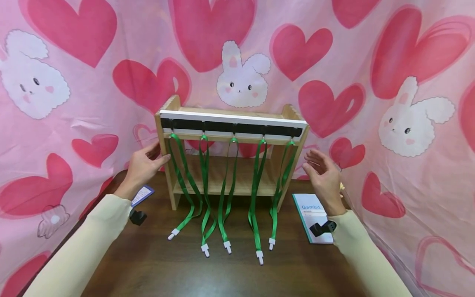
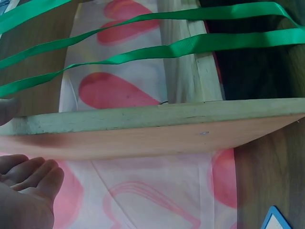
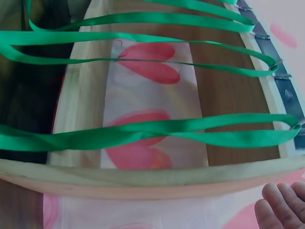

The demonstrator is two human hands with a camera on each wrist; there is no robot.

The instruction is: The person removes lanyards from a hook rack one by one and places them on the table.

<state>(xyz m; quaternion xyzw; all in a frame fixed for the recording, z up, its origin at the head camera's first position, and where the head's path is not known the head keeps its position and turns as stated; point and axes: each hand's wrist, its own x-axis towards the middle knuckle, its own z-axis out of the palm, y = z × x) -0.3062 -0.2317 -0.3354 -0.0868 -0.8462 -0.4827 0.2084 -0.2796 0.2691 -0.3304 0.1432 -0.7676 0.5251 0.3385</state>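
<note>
A small wooden rack (image 1: 241, 190) stands on the table, a white bar with a black strip (image 1: 219, 126) across its upper front. Several green lanyards (image 1: 255, 189) hang side by side from metal hooks on that strip. Their white clips (image 1: 205, 248) lie on the tabletop. My left hand (image 1: 144, 167) is at the rack's left side panel (image 2: 167, 119), thumb by its front edge and loosely bent fingers (image 2: 35, 176) along the outer side. Off the right side, my right hand (image 1: 323, 177) hovers with relaxed fingers (image 3: 281, 205), apart from the panel and holding nothing.
A white booklet (image 1: 311, 206) marked "Gambit" lies under my right forearm. Behind my left wrist is a blue-edged card (image 1: 142, 195). A small yellow thing (image 1: 342, 187) shows past my right wrist. Pink heart-patterned cloth (image 1: 237, 86) encloses the brown table (image 1: 230, 276).
</note>
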